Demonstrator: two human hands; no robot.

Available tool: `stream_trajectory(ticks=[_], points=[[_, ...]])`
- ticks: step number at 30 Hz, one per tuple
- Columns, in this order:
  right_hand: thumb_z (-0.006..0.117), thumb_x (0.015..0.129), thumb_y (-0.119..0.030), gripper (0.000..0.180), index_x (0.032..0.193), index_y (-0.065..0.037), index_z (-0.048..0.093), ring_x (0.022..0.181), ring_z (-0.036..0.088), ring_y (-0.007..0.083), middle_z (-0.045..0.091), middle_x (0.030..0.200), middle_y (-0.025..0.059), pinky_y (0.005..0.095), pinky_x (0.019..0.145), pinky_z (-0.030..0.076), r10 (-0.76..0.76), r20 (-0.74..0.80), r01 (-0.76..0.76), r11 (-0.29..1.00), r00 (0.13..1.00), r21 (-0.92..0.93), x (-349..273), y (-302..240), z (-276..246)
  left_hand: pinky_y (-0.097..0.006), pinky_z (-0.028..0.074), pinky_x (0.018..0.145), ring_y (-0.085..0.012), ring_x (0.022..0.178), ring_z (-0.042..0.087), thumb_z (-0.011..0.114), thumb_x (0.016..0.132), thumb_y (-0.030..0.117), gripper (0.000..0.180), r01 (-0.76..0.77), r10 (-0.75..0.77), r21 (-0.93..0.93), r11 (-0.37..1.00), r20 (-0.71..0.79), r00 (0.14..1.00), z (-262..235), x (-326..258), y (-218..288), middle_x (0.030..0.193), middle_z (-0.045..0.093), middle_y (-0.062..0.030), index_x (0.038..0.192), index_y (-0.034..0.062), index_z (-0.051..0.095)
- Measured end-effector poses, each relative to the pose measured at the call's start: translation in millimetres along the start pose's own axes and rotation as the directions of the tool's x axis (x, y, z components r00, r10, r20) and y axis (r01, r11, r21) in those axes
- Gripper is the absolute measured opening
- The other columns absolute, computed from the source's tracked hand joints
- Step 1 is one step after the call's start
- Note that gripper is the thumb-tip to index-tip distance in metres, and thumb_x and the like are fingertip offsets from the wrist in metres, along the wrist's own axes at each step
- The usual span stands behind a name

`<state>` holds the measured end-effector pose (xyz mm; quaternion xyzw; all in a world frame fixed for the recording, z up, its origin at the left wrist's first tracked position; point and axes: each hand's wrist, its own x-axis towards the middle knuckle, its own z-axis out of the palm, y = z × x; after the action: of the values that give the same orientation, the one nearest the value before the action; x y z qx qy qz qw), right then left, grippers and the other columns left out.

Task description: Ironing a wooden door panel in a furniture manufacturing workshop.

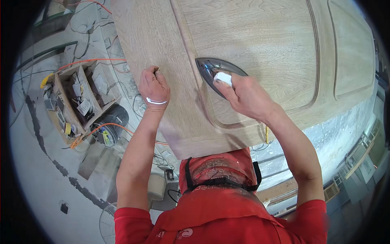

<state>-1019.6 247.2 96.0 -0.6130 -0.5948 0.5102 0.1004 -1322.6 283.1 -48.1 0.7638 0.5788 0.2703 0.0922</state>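
At left, a compartmented wooden box (70, 106) holds a jumble of small items hard to make out. The left hand (154, 86) is curled over the wooden panel (252, 32), whose far end is cut off above; its fingertips are tucked away, so I cannot tell whether it pinches anything. Rightward, the right hand (245, 91) grips and partly hides the dark iron (212, 67) on the panel.

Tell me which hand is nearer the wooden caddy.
Left: the left hand is over the wooden panel, right of the wooden caddy; the right hand is farther right, gripping the iron.
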Motion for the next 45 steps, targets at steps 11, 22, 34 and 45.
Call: stream_trajectory(ticks=[11, 22, 34, 45], points=[[0.061, 0.112, -0.03, 0.032, 0.124, -0.002, 0.07, 0.075, 0.069, 0.047, 0.069, 0.084, 0.0286, 0.0495, 0.069, 0.054, -0.009, -0.007, 0.009, 1.0, 1.0, -0.01, 8.3, 4.1, -1.3, -0.048, 0.052, 0.078, -0.0393, 0.09, 0.066, 0.064, 0.094, -0.002, 0.023, 0.006, -0.006, 0.034, 0.999, 0.01, 1.0, -1.4, 0.1, -0.8, 0.101, 0.065, -0.0176, 0.116, 0.0005, 0.06], [0.058, 0.113, -0.04, 0.051, 0.099, 0.007, 0.073, 0.082, 0.071, 0.0524, 0.07, 0.084, 0.034, 0.0554, 0.074, 0.055, -0.004, -0.101, 0.004, 1.0, 0.995, -0.001, 79.9, -21.1, -37.9, -0.048, 0.052, 0.078, -0.0394, 0.088, 0.064, 0.065, 0.093, -0.004, 0.023, -0.007, 0.007, -0.021, 1.0, 0.016, 1.0, -3.4, 2.0, 4.3, 0.1, 0.063, -0.018, 0.115, 0.0002, 0.059], [0.055, 0.115, -0.042, 0.055, 0.094, 0.006, 0.073, 0.061, 0.064, 0.0294, 0.062, 0.066, 0.0239, 0.046, 0.063, 0.052, -0.024, -0.091, 0.013, 0.993, 0.996, -0.118, 120.7, -25.9, -65.5, -0.047, 0.052, 0.077, -0.0385, 0.087, 0.064, 0.066, 0.09, -0.005, 0.027, -0.012, 0.013, -0.049, 0.999, 0.022, 1.0, -4.2, 4.0, 5.3, 0.098, 0.062, -0.0181, 0.116, 0.0004, 0.058], [0.055, 0.115, -0.042, 0.057, 0.095, 0.008, 0.073, 0.059, 0.061, 0.0216, 0.061, 0.063, 0.0178, 0.0437, 0.06, 0.05, -0.035, -0.094, 0.025, 0.994, 0.995, -0.107, 139.0, -31.7, -75.2, -0.047, 0.052, 0.077, -0.039, 0.086, 0.064, 0.066, 0.09, -0.003, 0.027, 0.006, -0.005, -0.053, 0.999, 0.024, 1.0, -7.3, 3.9, 5.1, 0.097, 0.063, -0.0182, 0.116, 0.0004, 0.059]])
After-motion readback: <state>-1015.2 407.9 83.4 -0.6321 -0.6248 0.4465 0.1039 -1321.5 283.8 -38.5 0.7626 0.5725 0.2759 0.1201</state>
